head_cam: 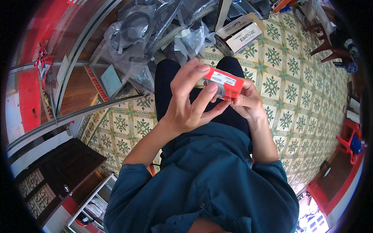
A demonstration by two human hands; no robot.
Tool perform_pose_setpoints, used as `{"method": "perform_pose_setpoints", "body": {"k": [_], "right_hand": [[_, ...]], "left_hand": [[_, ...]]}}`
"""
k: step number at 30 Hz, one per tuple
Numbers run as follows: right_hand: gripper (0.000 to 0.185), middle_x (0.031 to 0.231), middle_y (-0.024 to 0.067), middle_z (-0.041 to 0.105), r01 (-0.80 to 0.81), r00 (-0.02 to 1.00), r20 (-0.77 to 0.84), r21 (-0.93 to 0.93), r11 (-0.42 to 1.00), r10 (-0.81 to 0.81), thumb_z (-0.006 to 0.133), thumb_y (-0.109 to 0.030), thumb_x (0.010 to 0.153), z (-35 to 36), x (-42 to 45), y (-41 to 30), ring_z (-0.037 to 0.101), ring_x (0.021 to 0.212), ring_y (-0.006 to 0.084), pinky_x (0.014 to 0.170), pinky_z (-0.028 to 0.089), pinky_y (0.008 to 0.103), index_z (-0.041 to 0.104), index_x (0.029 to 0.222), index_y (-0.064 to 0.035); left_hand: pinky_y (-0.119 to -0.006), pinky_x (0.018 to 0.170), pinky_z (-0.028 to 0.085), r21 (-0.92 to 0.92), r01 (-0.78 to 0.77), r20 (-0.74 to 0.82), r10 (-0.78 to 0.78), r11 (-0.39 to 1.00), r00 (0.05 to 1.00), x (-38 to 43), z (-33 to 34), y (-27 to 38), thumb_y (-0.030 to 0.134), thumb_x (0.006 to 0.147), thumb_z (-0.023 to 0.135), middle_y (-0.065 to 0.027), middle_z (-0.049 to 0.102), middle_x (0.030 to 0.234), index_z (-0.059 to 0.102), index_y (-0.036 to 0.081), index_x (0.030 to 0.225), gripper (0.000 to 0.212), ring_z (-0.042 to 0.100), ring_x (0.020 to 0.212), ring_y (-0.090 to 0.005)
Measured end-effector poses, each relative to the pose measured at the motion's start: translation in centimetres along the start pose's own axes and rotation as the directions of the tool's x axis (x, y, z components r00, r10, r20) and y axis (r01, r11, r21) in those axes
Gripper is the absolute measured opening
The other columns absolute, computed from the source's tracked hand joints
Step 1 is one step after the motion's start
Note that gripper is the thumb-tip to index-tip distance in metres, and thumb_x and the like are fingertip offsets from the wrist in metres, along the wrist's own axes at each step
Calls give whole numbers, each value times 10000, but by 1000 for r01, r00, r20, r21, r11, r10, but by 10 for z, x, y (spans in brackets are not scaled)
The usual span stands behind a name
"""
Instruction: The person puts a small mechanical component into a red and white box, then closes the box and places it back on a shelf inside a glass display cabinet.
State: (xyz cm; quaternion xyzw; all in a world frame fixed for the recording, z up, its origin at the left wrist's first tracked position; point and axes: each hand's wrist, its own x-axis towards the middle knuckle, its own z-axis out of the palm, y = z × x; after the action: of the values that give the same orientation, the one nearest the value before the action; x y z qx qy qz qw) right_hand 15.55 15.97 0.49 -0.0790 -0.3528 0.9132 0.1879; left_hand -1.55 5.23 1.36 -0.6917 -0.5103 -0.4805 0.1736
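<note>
A small red box point(233, 82) with white labels is held up above my lap, between both hands. My left hand point(191, 99) spans its left end, with the fingers on its top edge and face. My right hand point(247, 100) pinches the right end and lower corner between thumb and fingers. Clear plastic film seems to catch the light along the box's lower edge. Under the hands are my dark trousers point(166, 87) and the front of my blue-green shirt point(209, 163).
Ahead lie parts in clear plastic bags point(131, 32) and an opened Empire carton point(243, 35) on the patterned tile floor point(291, 90). A glass display case point(84, 72) stands at left, above a dark wooden door point(61, 166). At far right are a red plastic chair point(349, 139) and a brown chair point(323, 43) with a person.
</note>
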Motion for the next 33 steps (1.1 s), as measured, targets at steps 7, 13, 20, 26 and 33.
{"method": "perform_pose_setpoints", "body": {"k": [7, 13, 20, 26, 33], "right_hand": [[704, 1206, 302, 667, 3, 998, 65, 22, 1000, -5, 863, -323, 799, -8, 1, 2, 687, 1039, 338, 971, 532, 431, 629, 1301, 111], [657, 1260, 286, 662, 56, 995, 77, 61, 997, -60, 863, -222, 817, -10, 5, 11, 665, 1165, 357, 961, 543, 430, 616, 1355, 61], [811, 1485, 213, 530, 279, 943, -156, -114, 954, -294, 851, 7, 775, -1, 7, 28, 564, 1333, 322, 1103, 487, 473, 469, 1490, -1], [878, 1497, 187, 519, 379, 873, -187, -321, 868, -450, 878, 9, 742, 7, 7, 32, 489, 1407, 295, 1197, 365, 428, 439, 1502, 31], [905, 1413, 190, 572, 395, 774, -69, -724, 565, -629, 899, 22, 703, 8, 12, 39, 557, 1309, 301, 1150, 406, 426, 454, 1490, 19]], "left_hand": [[-617, 1059, 487, 65, 18, 56, -21, 998, 998, -5, -7, -4, 285, 658, 993, -273, 319, 1475, 310, -2, 1505, 1126, 431, 1348, -496], [-536, 1132, 445, -62, 201, 142, -191, 978, 971, 3, -18, 5, 334, 604, 1017, -260, 304, 1499, 274, -21, 1532, 1241, 428, 1380, -446], [-474, 1092, 464, -673, 721, 476, -651, 164, 592, -8, -13, 27, 245, 773, 900, -185, 305, 1552, 279, -21, 1559, 1036, 447, 1388, -308], [-450, 1124, 443, -705, 605, 687, -571, -371, 450, 0, -14, 29, 169, 872, 821, -158, 391, 1541, 258, -58, 1577, 931, 460, 1378, -271], [-383, 1102, 451, -733, 618, 638, -604, -285, 478, 3, -17, 18, 135, 849, 822, -171, 526, 1397, 345, -97, 1534, 866, 551, 1256, -208]]}}
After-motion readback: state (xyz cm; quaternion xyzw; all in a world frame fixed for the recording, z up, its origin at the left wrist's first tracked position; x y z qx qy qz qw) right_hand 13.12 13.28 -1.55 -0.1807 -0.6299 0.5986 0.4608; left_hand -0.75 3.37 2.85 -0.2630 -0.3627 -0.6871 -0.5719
